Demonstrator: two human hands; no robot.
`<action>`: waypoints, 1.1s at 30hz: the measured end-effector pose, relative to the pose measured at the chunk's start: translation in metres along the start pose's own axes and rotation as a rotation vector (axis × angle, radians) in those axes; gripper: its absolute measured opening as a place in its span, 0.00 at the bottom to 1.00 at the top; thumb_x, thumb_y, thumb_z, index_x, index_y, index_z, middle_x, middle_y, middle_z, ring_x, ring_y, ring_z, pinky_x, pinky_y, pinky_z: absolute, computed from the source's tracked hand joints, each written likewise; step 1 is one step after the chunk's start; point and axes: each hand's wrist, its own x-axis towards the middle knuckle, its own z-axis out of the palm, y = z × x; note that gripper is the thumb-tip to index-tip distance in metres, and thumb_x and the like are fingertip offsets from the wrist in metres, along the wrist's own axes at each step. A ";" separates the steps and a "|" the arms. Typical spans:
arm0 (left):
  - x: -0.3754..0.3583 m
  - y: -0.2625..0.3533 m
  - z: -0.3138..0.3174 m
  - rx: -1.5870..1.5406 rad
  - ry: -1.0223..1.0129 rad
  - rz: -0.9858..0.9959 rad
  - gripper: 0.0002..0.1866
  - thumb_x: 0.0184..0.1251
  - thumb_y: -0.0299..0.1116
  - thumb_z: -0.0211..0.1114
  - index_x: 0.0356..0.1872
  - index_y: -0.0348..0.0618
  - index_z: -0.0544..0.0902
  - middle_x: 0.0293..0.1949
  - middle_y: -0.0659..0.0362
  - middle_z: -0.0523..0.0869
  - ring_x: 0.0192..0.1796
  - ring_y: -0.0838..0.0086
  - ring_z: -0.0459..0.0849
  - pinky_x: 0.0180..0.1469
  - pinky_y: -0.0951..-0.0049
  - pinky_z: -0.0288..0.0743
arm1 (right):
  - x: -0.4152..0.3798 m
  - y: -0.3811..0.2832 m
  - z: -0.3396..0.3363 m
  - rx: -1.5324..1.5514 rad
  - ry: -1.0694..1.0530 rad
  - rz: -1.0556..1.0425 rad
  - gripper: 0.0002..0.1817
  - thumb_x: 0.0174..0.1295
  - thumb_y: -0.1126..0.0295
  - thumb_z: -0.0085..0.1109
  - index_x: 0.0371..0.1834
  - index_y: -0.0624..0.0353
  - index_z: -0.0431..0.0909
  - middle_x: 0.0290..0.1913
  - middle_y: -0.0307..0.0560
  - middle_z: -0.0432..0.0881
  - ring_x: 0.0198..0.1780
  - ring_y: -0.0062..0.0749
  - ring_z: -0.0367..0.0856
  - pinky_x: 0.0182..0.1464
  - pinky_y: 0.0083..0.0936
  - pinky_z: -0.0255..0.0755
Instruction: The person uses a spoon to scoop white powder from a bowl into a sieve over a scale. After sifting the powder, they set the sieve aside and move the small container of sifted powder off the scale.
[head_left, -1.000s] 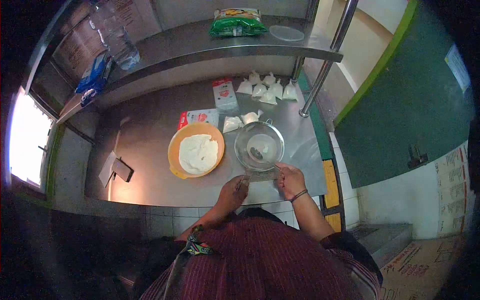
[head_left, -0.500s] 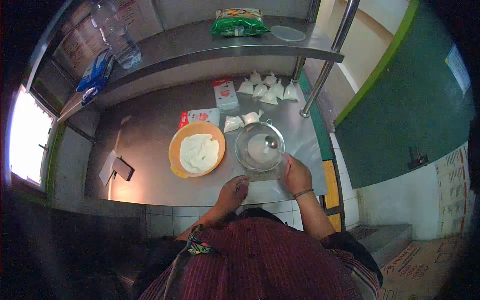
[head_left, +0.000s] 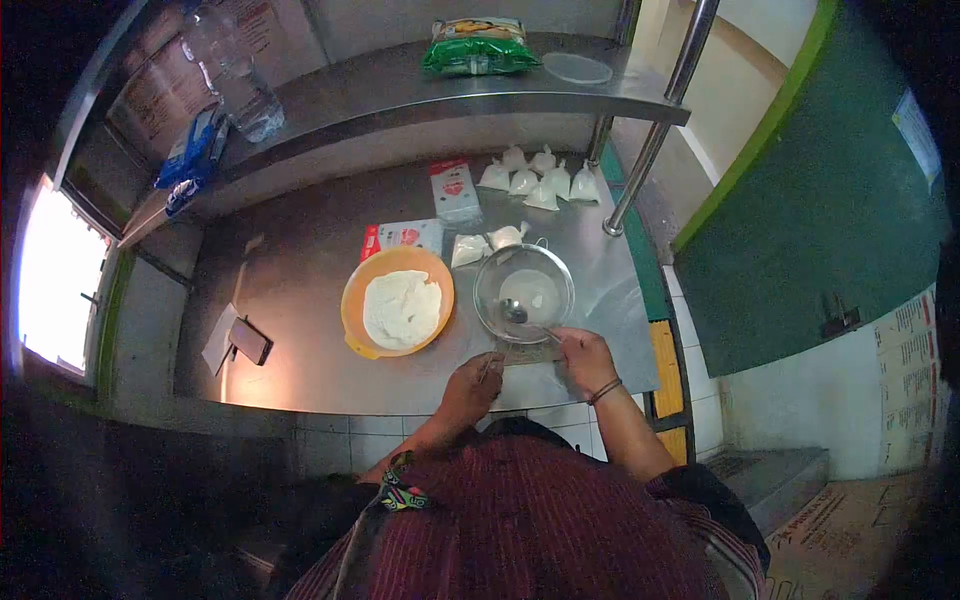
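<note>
My left hand (head_left: 472, 388) is closed round the thin metal handle of a round sieve (head_left: 483, 275) near the table's front edge. White powder (head_left: 543, 290) lies in the sieve, and a small wire loop sticks out at its far rim. My right hand (head_left: 588, 360) grips a metal spoon (head_left: 514, 312), whose bowl end is inside the sieve. What stands under the sieve I cannot make out clearly. Left of it is an orange plastic bowl (head_left: 350, 305) filled with white powder (head_left: 402, 310).
Two tied bags of white powder (head_left: 470, 249) lie behind the sieve, with several more (head_left: 541, 192) farther back. Red-and-white cartons (head_left: 456, 190) stand behind the bowl. A phone (head_left: 250, 341) leans at the left. Overhead, a shelf (head_left: 380, 105) holds a water bottle (head_left: 235, 85) and a green packet (head_left: 480, 50).
My right hand has turned and shifted slightly, and the spoon's bowl end has swept left and toward me inside the sieve. My left hand keeps its hold on the handle.
</note>
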 end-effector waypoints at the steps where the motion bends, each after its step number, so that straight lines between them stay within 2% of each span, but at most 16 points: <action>1: -0.001 0.007 -0.002 -0.008 -0.017 -0.044 0.17 0.78 0.38 0.58 0.57 0.36 0.81 0.31 0.54 0.85 0.30 0.72 0.82 0.37 0.67 0.78 | 0.001 -0.002 -0.004 -0.204 0.074 -0.182 0.17 0.72 0.68 0.48 0.52 0.60 0.87 0.46 0.60 0.89 0.50 0.48 0.88 0.56 0.39 0.79; 2: -0.001 0.013 -0.004 -0.016 -0.034 -0.088 0.17 0.78 0.38 0.58 0.57 0.37 0.82 0.32 0.53 0.85 0.31 0.72 0.83 0.37 0.66 0.78 | 0.002 -0.004 -0.007 -0.410 0.147 -0.363 0.17 0.72 0.67 0.48 0.54 0.59 0.86 0.46 0.60 0.89 0.50 0.50 0.88 0.55 0.41 0.79; 3: -0.001 0.017 -0.005 -0.015 -0.035 -0.087 0.17 0.78 0.38 0.58 0.57 0.37 0.82 0.32 0.53 0.85 0.31 0.72 0.83 0.37 0.66 0.78 | 0.000 -0.010 -0.008 -0.409 0.148 -0.364 0.17 0.72 0.67 0.48 0.54 0.59 0.86 0.46 0.60 0.89 0.50 0.50 0.88 0.55 0.41 0.79; 5: -0.001 0.021 -0.008 -0.071 -0.106 -0.224 0.17 0.78 0.38 0.58 0.57 0.37 0.82 0.32 0.52 0.86 0.31 0.70 0.83 0.38 0.65 0.78 | -0.005 -0.020 -0.009 -0.709 0.291 -0.392 0.17 0.73 0.67 0.48 0.58 0.56 0.82 0.48 0.60 0.88 0.50 0.54 0.87 0.55 0.45 0.79; 8: 0.001 0.010 -0.004 -0.032 -0.052 -0.095 0.17 0.78 0.38 0.57 0.57 0.37 0.82 0.31 0.54 0.85 0.31 0.71 0.83 0.38 0.66 0.78 | -0.002 -0.022 -0.015 -0.799 0.296 -0.439 0.16 0.74 0.70 0.47 0.59 0.56 0.80 0.47 0.59 0.86 0.49 0.59 0.84 0.51 0.46 0.79; 11: -0.002 0.000 0.001 -0.124 -0.035 -0.144 0.17 0.79 0.38 0.57 0.56 0.37 0.82 0.31 0.54 0.85 0.32 0.71 0.83 0.38 0.66 0.78 | -0.011 -0.035 -0.015 -0.872 0.316 -0.516 0.17 0.71 0.72 0.49 0.61 0.53 0.78 0.44 0.56 0.85 0.47 0.56 0.84 0.50 0.47 0.78; 12: -0.001 0.006 -0.001 -0.124 -0.035 -0.146 0.17 0.79 0.38 0.57 0.56 0.37 0.82 0.31 0.54 0.85 0.32 0.71 0.83 0.38 0.66 0.78 | -0.013 -0.037 -0.014 -0.872 0.314 -0.516 0.17 0.71 0.72 0.49 0.61 0.53 0.78 0.44 0.56 0.85 0.47 0.56 0.84 0.50 0.47 0.78; 14: -0.001 0.017 -0.004 -0.162 -0.071 -0.282 0.16 0.79 0.38 0.57 0.56 0.37 0.82 0.31 0.53 0.85 0.32 0.71 0.83 0.39 0.66 0.78 | -0.016 -0.039 -0.014 -0.812 0.300 -0.598 0.19 0.69 0.72 0.50 0.62 0.53 0.77 0.42 0.54 0.83 0.46 0.54 0.83 0.48 0.47 0.77; 17: -0.001 0.025 -0.006 -0.147 -0.052 -0.304 0.16 0.78 0.38 0.57 0.56 0.38 0.83 0.30 0.54 0.84 0.32 0.71 0.82 0.39 0.67 0.78 | -0.010 -0.026 -0.017 -0.895 0.254 -0.596 0.20 0.67 0.74 0.52 0.63 0.53 0.75 0.41 0.53 0.83 0.45 0.53 0.83 0.48 0.46 0.78; 18: -0.001 0.021 -0.005 -0.146 -0.053 -0.304 0.16 0.78 0.38 0.57 0.56 0.38 0.83 0.30 0.54 0.84 0.32 0.71 0.82 0.39 0.67 0.78 | -0.011 -0.026 -0.016 -0.893 0.255 -0.595 0.20 0.67 0.74 0.52 0.63 0.53 0.75 0.41 0.53 0.83 0.45 0.53 0.83 0.48 0.46 0.78; 20: -0.002 0.010 -0.002 -0.076 0.006 -0.160 0.16 0.78 0.38 0.57 0.56 0.38 0.83 0.30 0.54 0.84 0.32 0.70 0.82 0.39 0.67 0.77 | -0.013 -0.026 -0.015 -0.788 0.324 -0.702 0.20 0.68 0.74 0.51 0.62 0.53 0.76 0.42 0.52 0.83 0.45 0.53 0.83 0.47 0.46 0.78; 23: -0.001 0.020 -0.008 -0.142 -0.086 -0.276 0.17 0.78 0.38 0.57 0.57 0.38 0.82 0.34 0.51 0.86 0.34 0.67 0.84 0.43 0.65 0.79 | -0.008 -0.020 -0.017 -0.902 0.266 -0.567 0.19 0.67 0.75 0.51 0.62 0.53 0.76 0.43 0.52 0.83 0.45 0.53 0.83 0.47 0.45 0.77; 24: -0.001 0.019 -0.007 -0.142 -0.086 -0.276 0.17 0.78 0.38 0.57 0.57 0.38 0.82 0.34 0.51 0.86 0.34 0.67 0.84 0.43 0.65 0.79 | -0.010 -0.021 -0.016 -0.902 0.266 -0.567 0.19 0.67 0.75 0.51 0.62 0.53 0.76 0.43 0.52 0.83 0.45 0.53 0.83 0.47 0.45 0.77; 26: -0.001 0.015 -0.006 0.000 -0.020 -0.142 0.17 0.78 0.38 0.58 0.58 0.38 0.82 0.39 0.48 0.87 0.38 0.64 0.85 0.47 0.63 0.79 | -0.013 -0.026 -0.014 -0.822 0.321 -0.635 0.19 0.68 0.74 0.51 0.61 0.52 0.77 0.43 0.53 0.83 0.45 0.53 0.83 0.47 0.45 0.78; 29: -0.001 0.026 -0.011 0.006 -0.050 -0.181 0.17 0.77 0.37 0.58 0.58 0.38 0.82 0.42 0.47 0.88 0.41 0.64 0.86 0.50 0.64 0.79 | -0.010 -0.023 -0.016 -0.928 0.262 -0.548 0.19 0.69 0.75 0.50 0.62 0.51 0.77 0.44 0.52 0.83 0.46 0.52 0.84 0.47 0.44 0.78; 33: -0.002 0.017 -0.007 -0.096 -0.042 -0.230 0.17 0.77 0.37 0.58 0.59 0.38 0.82 0.41 0.48 0.88 0.41 0.64 0.86 0.50 0.64 0.79 | -0.007 -0.018 -0.016 -0.801 0.298 -0.625 0.18 0.70 0.73 0.49 0.62 0.52 0.77 0.44 0.53 0.84 0.47 0.51 0.84 0.48 0.44 0.78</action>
